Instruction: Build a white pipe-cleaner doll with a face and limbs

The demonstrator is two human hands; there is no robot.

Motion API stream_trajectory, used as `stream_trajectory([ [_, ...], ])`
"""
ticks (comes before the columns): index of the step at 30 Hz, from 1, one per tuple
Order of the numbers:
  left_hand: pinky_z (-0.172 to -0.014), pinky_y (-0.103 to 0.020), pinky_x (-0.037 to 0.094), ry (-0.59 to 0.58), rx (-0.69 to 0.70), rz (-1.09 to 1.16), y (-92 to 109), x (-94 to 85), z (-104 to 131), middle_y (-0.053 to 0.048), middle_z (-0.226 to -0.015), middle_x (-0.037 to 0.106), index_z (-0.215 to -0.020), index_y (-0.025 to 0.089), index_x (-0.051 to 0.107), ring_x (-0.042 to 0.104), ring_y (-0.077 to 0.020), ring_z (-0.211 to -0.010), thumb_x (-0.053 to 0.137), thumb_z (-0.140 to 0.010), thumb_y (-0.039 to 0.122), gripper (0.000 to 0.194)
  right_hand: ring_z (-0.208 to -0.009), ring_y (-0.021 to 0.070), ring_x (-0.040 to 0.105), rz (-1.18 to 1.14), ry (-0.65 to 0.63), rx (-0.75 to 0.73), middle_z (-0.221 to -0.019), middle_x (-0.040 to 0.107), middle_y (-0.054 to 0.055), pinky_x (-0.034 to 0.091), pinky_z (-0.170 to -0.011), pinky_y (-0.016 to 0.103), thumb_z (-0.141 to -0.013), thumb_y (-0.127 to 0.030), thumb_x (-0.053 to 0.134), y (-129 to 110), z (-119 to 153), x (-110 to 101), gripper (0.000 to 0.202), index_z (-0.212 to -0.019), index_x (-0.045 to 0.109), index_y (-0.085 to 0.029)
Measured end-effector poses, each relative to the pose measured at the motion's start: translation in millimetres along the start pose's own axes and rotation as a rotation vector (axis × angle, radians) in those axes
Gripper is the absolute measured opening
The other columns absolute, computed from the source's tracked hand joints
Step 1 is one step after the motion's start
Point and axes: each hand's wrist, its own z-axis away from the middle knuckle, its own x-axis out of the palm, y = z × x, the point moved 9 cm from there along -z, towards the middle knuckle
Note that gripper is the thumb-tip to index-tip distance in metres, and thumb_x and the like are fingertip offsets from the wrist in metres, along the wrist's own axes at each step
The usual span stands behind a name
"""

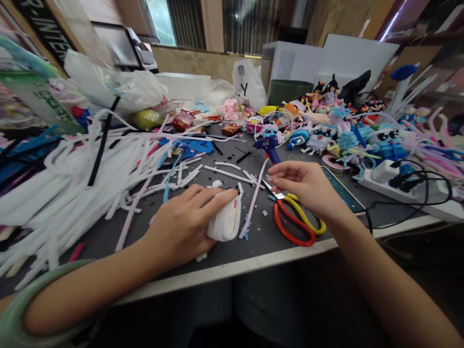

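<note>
Left hand palm-down on white bundle (right hand by scissors)

Left hand cupped over a white fuzzy bundle on the dark table, right hand pinching a pale pink pipe cleaner above red-and-yellow scissors, white pipe cleaner heap at left, blue glue gun and plush toys behind, power strip at right.

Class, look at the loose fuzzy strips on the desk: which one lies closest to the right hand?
The pale pink strip running from the blue glue gun toward the desk edge; it passes just left of the right hand, whereas the white strips lie farther left.
</note>
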Motion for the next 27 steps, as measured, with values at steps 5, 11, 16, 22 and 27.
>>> stream_trajectory([
  [5,-0.076,-0.038,0.053,0.011,0.007,-0.003,1,0.3,0,-0.009,-0.116,0.065,-0.13,0.02,0.046,0.061,-0.0282,-0.097,0.055,-0.071,0.014,0.061,-0.065,0.0123,0.067,-0.06,-0.044,0.023,-0.076,0.07,0.001,0.056,-0.065,0.026,-0.071,-0.023,0.073,-4,4,10,0.017,-0.086,0.067,-0.017],
  [11,-0.075,-0.038,0.053,0.025,0.009,-0.003,2,-1.1,0,-0.01,-0.114,0.066,-0.13,0.019,0.046,0.062,-0.0285,-0.096,0.056,-0.07,0.013,0.062,-0.068,0.0136,0.069,-0.009,-0.253,0.057,-0.074,0.072,0.002,0.055,-0.066,0.026,-0.076,-0.021,0.068,-4,16,38,0.014,-0.089,0.071,-0.017],
  [16,-0.075,-0.039,0.053,0.022,0.008,0.002,2,-0.8,0,-0.01,-0.115,0.065,-0.13,0.019,0.046,0.062,-0.0291,-0.097,0.056,-0.071,0.014,0.061,-0.071,0.0144,0.068,0.2,-0.204,-0.002,-0.08,0.073,0.004,0.053,-0.067,0.027,-0.078,-0.016,0.061,2,11,33,0.018,-0.092,0.072,-0.017],
  [22,-0.076,-0.039,0.053,0.019,-0.001,0.021,1,-1.3,-1,-0.009,-0.115,0.066,-0.129,0.019,0.046,0.062,-0.029,-0.098,0.056,-0.072,0.014,0.058,-0.079,0.0184,0.067,0.427,-0.121,-0.054,-0.09,0.075,0.006,0.051,-0.07,0.03,-0.082,-0.024,0.058,4,8,25,0.023,-0.097,0.074,-0.017],
  [27,-0.08,-0.038,0.052,0.014,-0.014,0.063,0,0.0,-3,-0.009,-0.116,0.065,-0.129,0.019,0.045,0.061,-0.028,-0.1,0.057,-0.073,0.016,0.058,-0.076,0.017,0.065,0.451,-0.081,-0.069,-0.092,0.073,0.006,0.049,-0.068,0.03,-0.083,-0.024,0.058,-3,7,20,0.023,-0.1,0.072,-0.018],
])
